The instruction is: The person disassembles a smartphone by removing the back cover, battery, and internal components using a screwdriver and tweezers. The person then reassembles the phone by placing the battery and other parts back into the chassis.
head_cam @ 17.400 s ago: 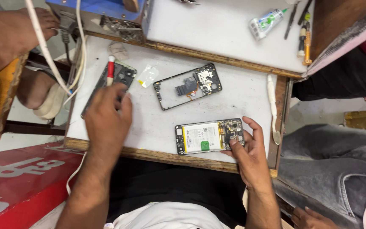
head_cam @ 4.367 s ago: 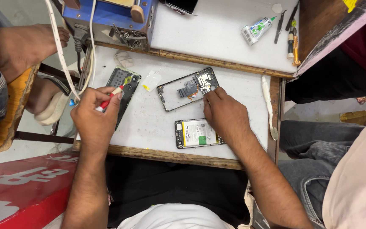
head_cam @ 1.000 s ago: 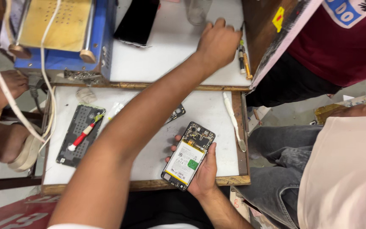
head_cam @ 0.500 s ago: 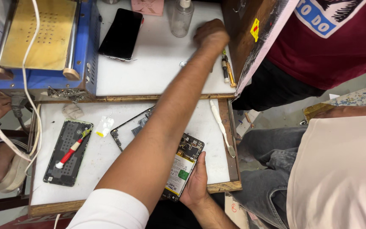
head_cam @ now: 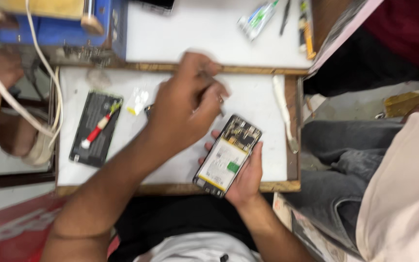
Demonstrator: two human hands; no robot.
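Clearly the right hand [head_cam: 243, 177] cradles the opened phone [head_cam: 227, 155] from below, its fingers curled up around both long edges, so the exposed battery and circuit board face up. This phone is tilted, over the near edge of the white work board [head_cam: 263, 102]. The left hand [head_cam: 185, 109] hovers just above and to the far side of the phone, fingers pinched together on what seems a thin tool; it is blurred, so I cannot tell exactly what it is. Left of the phone, well apart, a black back cover [head_cam: 95, 127] lies with a red-handled brush [head_cam: 100, 126] on it.

I judge the risk is a slip: a pointed tool can scratch the board or pierce the battery. The phone also rests only in one palm, so pressing hard may tip it off the board edge.
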